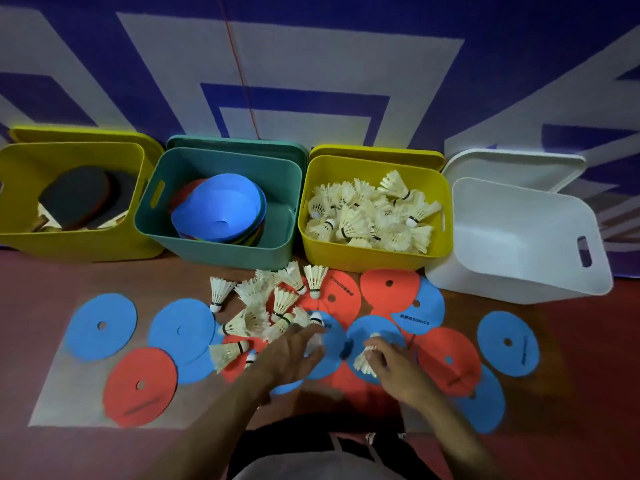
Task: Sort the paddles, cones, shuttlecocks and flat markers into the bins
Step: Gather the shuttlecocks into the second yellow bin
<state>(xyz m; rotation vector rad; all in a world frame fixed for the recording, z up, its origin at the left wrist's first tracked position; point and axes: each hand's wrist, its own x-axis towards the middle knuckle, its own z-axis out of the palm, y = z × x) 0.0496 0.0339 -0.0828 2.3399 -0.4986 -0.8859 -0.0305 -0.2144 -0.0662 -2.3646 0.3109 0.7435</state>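
**Coach:** Along the far edge of the floor stand four bins: a yellow bin (74, 244) on the left with paddles (81, 199), a green bin (221, 251) with stacked cones (221, 206), a second yellow bin (375, 254) heaped with shuttlecocks (367, 213), and a white bin (519, 271) on the right holding nothing I can see.

**Learner:** So the flat markers (100, 325) spread over the floor, blue and red, would go in the white one?

**Coach:** That is my reading. Shuttlecocks look like the step in hand, though. A loose cluster (263, 306) lies just in front of the green and yellow bins, on top of some markers.

**Learner:** And the hands?

**Coach:** The right hand (398, 368) pinches one shuttlecock (367, 358) between curled fingers, over a blue marker. The left hand (294, 355) is blurred; its fingers reach toward a shuttlecock (316, 318), but I cannot tell whether they have closed on anything.

**Learner:** How do I do it well?

**Coach:** Take them by the cork base, not the feathers, which probably crush easily. Lift clear of the yellow rim before letting go; that heap is already high.

**Learner:** Room to move?

**Coach:** The path forward from the hands to that bin is short and open. The neighbouring bins stand close on either side, so aim for the middle.
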